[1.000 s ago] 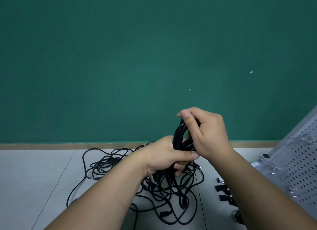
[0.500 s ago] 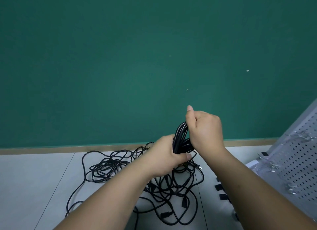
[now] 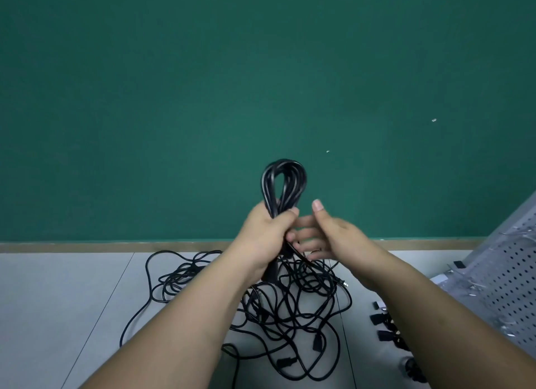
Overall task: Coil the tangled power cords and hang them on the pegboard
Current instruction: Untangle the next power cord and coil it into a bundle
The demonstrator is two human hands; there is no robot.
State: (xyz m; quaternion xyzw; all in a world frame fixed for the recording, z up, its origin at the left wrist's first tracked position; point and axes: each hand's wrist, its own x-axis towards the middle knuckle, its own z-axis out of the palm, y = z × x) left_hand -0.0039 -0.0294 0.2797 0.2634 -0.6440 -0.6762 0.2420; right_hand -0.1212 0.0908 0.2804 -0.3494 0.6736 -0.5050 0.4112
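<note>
My left hand (image 3: 265, 238) grips a coiled black power cord (image 3: 284, 185) around its middle, and the coil's loop stands up above my fist. My right hand (image 3: 327, 238) is just to the right of it with fingers straight; its fingertips reach toward the coil below my left thumb, and contact is unclear. A loose strand runs from the coil down past those fingers. Below both hands a tangle of black cords (image 3: 290, 307) with plugs lies on the floor. The grey pegboard (image 3: 510, 275) leans at the right edge.
A green wall with a brown baseboard (image 3: 87, 246) stands behind the cords. Small black plugs or clips (image 3: 383, 322) lie on the pale floor beside the pegboard. Metal hooks (image 3: 519, 230) stick out of the pegboard's upper part.
My right hand has let go of the coil's top and dropped to its right side with fingers spread. The loop now stands uncovered above my left fist, which has risen.
</note>
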